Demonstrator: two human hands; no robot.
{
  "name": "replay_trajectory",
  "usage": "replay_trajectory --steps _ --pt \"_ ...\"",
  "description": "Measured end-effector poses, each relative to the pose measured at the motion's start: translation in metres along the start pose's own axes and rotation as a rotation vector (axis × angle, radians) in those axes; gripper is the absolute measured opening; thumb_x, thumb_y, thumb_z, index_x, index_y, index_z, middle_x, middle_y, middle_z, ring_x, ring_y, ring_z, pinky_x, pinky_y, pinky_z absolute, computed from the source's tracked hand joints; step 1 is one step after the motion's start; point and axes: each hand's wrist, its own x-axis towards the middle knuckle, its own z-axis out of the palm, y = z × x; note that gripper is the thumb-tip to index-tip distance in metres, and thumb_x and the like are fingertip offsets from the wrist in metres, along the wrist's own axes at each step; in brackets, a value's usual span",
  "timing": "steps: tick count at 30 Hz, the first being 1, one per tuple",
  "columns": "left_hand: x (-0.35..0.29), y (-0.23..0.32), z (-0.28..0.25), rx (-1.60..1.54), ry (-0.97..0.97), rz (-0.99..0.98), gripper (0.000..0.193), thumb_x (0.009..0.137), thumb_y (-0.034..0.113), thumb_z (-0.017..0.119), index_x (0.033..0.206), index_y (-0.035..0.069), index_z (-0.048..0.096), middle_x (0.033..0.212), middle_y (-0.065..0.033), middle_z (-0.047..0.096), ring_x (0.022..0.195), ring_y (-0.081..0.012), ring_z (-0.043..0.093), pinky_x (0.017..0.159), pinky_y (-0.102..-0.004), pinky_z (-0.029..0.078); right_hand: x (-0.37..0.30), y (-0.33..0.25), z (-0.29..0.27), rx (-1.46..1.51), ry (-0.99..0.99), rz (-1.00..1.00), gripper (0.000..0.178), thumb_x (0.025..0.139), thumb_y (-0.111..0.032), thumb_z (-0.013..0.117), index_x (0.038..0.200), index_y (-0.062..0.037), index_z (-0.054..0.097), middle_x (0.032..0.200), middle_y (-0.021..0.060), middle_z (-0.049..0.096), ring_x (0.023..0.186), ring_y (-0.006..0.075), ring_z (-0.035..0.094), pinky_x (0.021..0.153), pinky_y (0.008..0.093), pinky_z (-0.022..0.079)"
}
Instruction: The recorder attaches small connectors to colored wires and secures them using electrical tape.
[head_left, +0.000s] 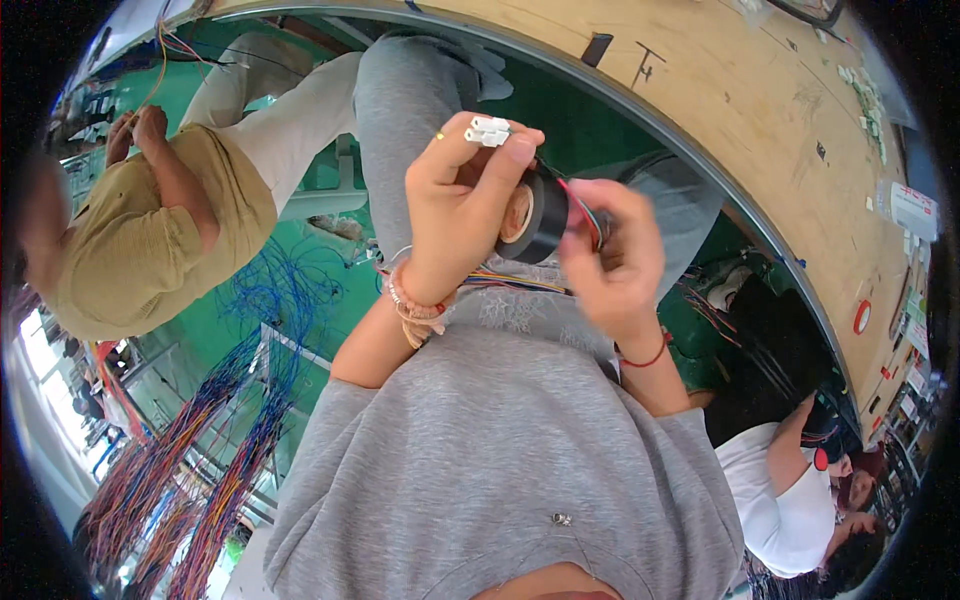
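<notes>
My left hand [455, 205] pinches a small white plastic connector [488, 130] between thumb and fingertips, raised in front of my grey top. A roll of black tape [538, 218] with a brown cardboard core sits just behind that hand. My right hand [615, 260] closes on the roll's right side, touching the thin coloured wires [585, 212] that run past it. More coloured wires [505, 282] trail below the two hands. Bracelets circle my left wrist and a red cord my right.
A long curved wooden workboard [740, 110] with small white parts spans the upper right. A person in a tan shirt [150, 240] works at the left. Bundles of coloured wires [210, 470] hang at the lower left. Another person in white [790, 500] sits at the lower right.
</notes>
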Motion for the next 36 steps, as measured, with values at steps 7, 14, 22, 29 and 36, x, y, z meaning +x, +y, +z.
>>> replay_trajectory --steps 7,14,22,29,36 --pt "-0.007 0.012 -0.002 -0.155 -0.188 -0.386 0.011 0.084 0.009 0.058 0.084 -0.001 0.060 0.072 -0.0012 0.057 0.058 -0.0022 0.049 0.048 -0.0161 0.037 0.007 0.018 0.003 -0.401 0.091 -0.382 0.038 0.064 0.014 0.058 0.096 -0.0055 0.059 0.087 0.0115 0.051 0.068 0.0163 0.054 0.057 0.0248 0.044" --pt "0.005 0.003 -0.011 0.058 -0.337 0.162 0.007 0.078 0.004 0.059 0.081 0.002 0.065 0.087 -0.0098 0.063 0.090 -0.0204 0.057 0.080 -0.0298 0.044 0.002 0.012 -0.008 -0.058 0.259 -0.252 0.017 0.082 -0.017 0.056 0.092 -0.0040 0.052 0.089 0.0130 0.052 0.062 0.0147 0.054 0.054 0.0199 0.044" --pt "0.006 0.006 -0.007 -0.037 -0.368 0.187 0.007 0.078 0.001 0.058 0.082 0.001 0.064 0.082 -0.0081 0.061 0.078 -0.0161 0.057 0.070 -0.0267 0.045 0.012 0.004 -0.009 0.430 -0.315 1.022 0.019 0.087 -0.017 0.042 0.090 -0.0013 0.052 0.061 0.0098 0.054 0.038 0.0111 0.046 0.033 0.0214 0.036" --pt "0.000 0.000 -0.007 0.100 -0.053 0.076 0.007 0.081 0.001 0.057 0.083 -0.001 0.063 0.080 -0.0042 0.058 0.070 -0.0076 0.053 0.060 -0.0199 0.043 0.001 0.011 0.000 -0.174 -0.013 -0.172 0.029 0.070 0.008 0.048 0.098 -0.0004 0.053 0.092 0.0114 0.050 0.062 0.0128 0.049 0.050 0.0179 0.038" --pt "-0.005 0.011 0.001 -0.164 -0.189 -0.388 0.011 0.084 0.007 0.056 0.084 -0.003 0.060 0.068 -0.0018 0.056 0.057 -0.0043 0.052 0.046 -0.0176 0.040 0.006 0.025 0.002 -0.430 0.145 -0.454 0.039 0.063 0.018 0.053 0.095 -0.0049 0.058 0.097 0.0121 0.049 0.070 0.0179 0.051 0.056 0.0237 0.043"
